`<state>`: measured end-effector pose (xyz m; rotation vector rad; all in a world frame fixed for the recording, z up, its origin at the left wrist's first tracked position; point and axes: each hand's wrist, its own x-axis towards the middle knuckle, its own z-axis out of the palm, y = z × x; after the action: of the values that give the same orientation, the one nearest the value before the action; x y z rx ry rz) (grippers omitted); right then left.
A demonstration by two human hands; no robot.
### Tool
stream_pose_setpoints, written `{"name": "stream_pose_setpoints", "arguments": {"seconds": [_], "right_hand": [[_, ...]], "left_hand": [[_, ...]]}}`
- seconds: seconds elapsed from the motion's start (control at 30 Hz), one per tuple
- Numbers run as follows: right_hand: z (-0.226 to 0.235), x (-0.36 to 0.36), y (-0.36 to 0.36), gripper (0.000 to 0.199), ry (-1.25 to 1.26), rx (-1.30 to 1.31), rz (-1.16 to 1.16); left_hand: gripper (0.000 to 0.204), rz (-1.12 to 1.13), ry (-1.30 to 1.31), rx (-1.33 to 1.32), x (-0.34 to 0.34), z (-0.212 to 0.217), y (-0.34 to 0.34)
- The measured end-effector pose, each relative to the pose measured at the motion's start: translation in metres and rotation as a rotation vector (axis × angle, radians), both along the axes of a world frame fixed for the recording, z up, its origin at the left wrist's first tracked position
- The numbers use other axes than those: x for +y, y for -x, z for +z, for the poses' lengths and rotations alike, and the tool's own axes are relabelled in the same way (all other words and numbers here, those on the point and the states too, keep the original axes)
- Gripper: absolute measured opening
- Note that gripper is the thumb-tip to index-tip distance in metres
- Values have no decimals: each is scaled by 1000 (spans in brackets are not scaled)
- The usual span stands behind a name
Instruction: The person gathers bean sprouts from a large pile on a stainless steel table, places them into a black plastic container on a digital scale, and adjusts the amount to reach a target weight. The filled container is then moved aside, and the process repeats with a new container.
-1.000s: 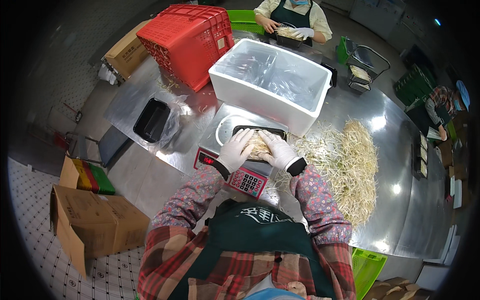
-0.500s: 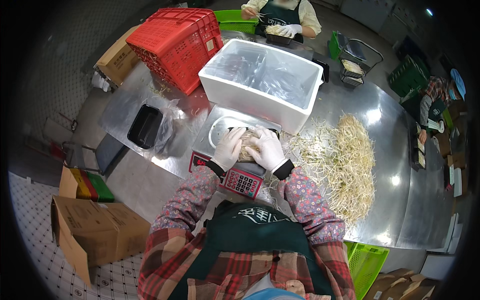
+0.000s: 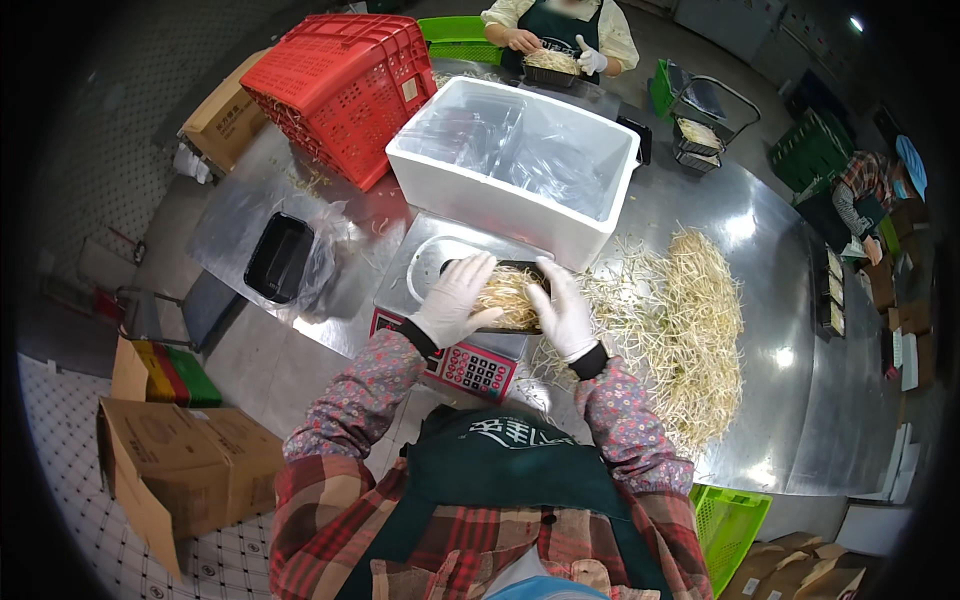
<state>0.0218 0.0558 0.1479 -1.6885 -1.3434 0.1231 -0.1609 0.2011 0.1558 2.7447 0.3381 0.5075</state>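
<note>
Since the earlier frame, the white-gloved right hand (image 3: 566,314) has shifted off the pale, stringy sprouts (image 3: 508,298) to the right end of their black rectangular plastic tray (image 3: 520,265), over the red-and-silver electronic scale (image 3: 478,370). The white-gloved left hand (image 3: 452,302) flanks the other end. Both thumbs spread from loosely extended fingers, seemingly to steady it evenly; I cannot tell whether they grip. The loose pale sprout heap (image 3: 700,340) lies right of the scale, probably for easy reach.
</note>
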Motion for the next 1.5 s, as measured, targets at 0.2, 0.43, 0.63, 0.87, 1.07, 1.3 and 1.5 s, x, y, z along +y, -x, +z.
{"name": "stream_pose_setpoints", "arguments": {"seconds": [0.2,0.43,0.63,0.87,1.07,1.3,1.5], "right_hand": [[-40,35,38,82,410,-116,19],[-39,40,25,95,374,-70,112],[54,48,-31,68,221,-117,137],[11,164,-158,107,550,-455,-299],[-22,205,-202,65,1010,-587,-130],[-4,178,-209,22,508,-865,-101],[37,140,-202,25,326,-846,-245]], "left_hand": [[56,4,-31,25,0,-39,-24],[47,53,-117,121,2,-34,-36],[68,-20,104,51,-2,1,-22],[59,236,506,-289,-5,43,17],[49,460,650,-419,-10,31,64],[44,493,696,-369,-23,7,73],[40,419,600,-392,-19,26,58]]}}
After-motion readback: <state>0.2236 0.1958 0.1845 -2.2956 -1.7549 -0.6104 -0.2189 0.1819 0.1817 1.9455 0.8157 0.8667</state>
